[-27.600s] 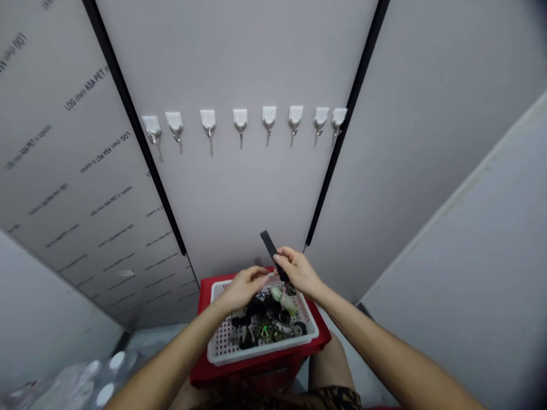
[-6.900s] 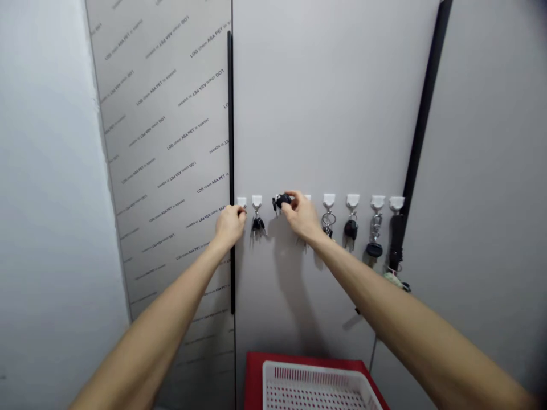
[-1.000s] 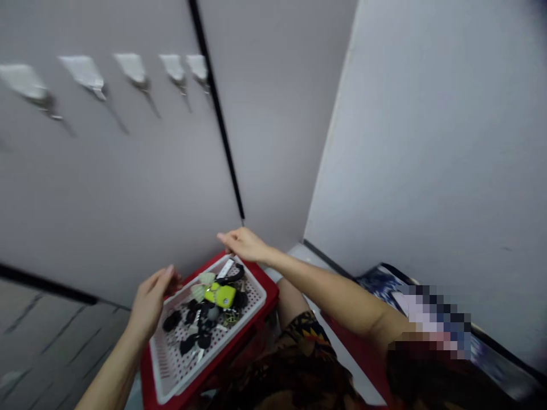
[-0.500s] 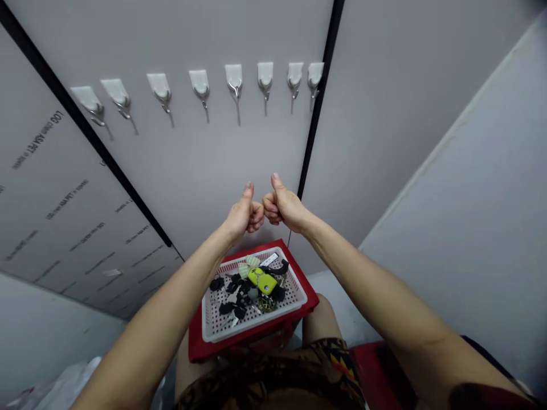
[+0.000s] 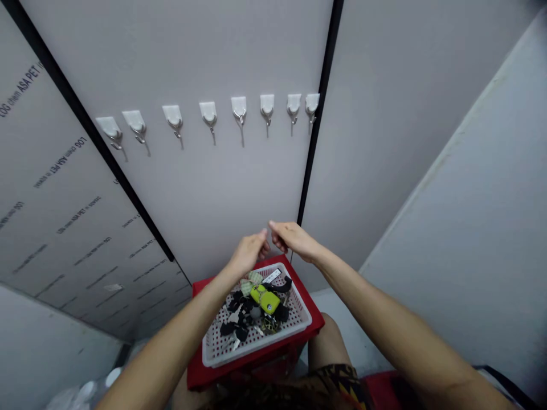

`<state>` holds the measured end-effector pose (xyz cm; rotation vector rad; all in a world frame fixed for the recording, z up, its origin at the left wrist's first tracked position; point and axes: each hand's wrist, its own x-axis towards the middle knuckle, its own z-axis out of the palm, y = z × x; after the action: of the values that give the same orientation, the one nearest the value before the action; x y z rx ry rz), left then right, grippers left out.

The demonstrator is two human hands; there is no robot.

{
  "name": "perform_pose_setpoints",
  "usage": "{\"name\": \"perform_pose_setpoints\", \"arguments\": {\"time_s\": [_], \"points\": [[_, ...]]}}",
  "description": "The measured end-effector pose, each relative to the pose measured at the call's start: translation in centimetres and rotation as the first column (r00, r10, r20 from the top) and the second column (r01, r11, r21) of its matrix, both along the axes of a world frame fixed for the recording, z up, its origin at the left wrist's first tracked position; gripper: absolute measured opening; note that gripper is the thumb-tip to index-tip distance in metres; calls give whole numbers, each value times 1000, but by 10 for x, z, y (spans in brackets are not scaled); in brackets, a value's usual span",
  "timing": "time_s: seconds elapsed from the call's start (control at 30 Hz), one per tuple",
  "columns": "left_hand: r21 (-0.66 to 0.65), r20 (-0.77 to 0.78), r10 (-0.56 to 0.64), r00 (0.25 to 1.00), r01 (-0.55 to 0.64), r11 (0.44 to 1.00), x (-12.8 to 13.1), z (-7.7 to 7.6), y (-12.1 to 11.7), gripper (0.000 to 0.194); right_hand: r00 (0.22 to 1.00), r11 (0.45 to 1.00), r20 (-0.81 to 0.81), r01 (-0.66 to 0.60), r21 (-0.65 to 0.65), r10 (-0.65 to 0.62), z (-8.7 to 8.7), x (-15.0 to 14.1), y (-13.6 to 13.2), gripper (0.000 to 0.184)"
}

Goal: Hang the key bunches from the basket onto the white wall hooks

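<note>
My left hand (image 5: pixel 251 251) and my right hand (image 5: pixel 294 240) hang close together in front of the wall panel, just above the far edge of a white plastic basket (image 5: pixel 256 347). Fingers on both are curled in, thumbs pointing toward each other, and nothing shows in either. Inside the basket lie several keys with black heads (image 5: pixel 240 332), a lime-green key case (image 5: pixel 265 299), a pale checked bow (image 5: pixel 252 281) and a white label tag (image 5: pixel 272 276). My left forearm hides the basket's left side. A red-covered stand (image 5: pixel 308 296) supports the basket between my knees.
A row of white adhesive hooks (image 5: pixel 239 106) with metal prongs runs across the grey panel (image 5: pixel 205 193). Black strips (image 5: pixel 315 142) edge that panel. Printed boards stand left, a pale wall (image 5: pixel 470 228) right. White-topped items (image 5: pixel 88 392) sit lower left, something red (image 5: pixel 387 390) lower right.
Both hands have dropped toward the basket. Their thumbs, upright before, now tip inward toward each other. The hooks and basket appear lower in view as the head has tilted up.
</note>
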<state>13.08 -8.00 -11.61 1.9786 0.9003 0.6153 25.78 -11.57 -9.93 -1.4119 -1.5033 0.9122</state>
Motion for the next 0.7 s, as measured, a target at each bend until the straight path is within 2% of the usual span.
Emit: {"name": "perform_pose_setpoints", "arguments": {"time_s": [0.07, 0.13, 0.2, 0.27, 0.37, 0.43, 0.53, 0.6, 0.7], "points": [[243, -263, -4, 965, 71, 967, -4, -23, -5, 40, 966, 999, 258, 34, 2, -33, -23, 12, -7, 31], [398, -469, 18, 883, 193, 897, -6, -42, -11, 32, 862, 999, 506, 10, -44, 14, -47, 22, -16, 23], [459, -565, 38, 824, 275, 845, -7, -54, -17, 30, 742, 992, 663, -22, -123, 98, -67, 26, -24, 26], [474, -604, 35, 796, 323, 819, -6, -60, -20, 26, 668, 987, 731, -37, -155, 139, -79, 25, -31, 26], [463, -628, 22, 778, 350, 814, -5, -63, -24, 22, 673, 995, 734, -46, -87, 95, -82, 22, -36, 18], [446, -612, 15, 791, 329, 833, -7, -63, -25, 21, 740, 999, 673, -33, 18, 12, -75, 23, -36, 15], [411, -489, -15, 872, 246, 878, -7, -52, -24, 20, 908, 993, 414, 5, 121, -55, -50, 28, -31, 12], [397, -351, -49, 935, 197, 897, -2, -33, -22, 21, 976, 989, 203, 46, 142, -75, -23, 33, -25, 12], [423, -129, -104, 986, 149, 894, 14, 12, -21, 24, 987, 955, -2, 159, 249, -164, 31, 40, -15, 16]]}}
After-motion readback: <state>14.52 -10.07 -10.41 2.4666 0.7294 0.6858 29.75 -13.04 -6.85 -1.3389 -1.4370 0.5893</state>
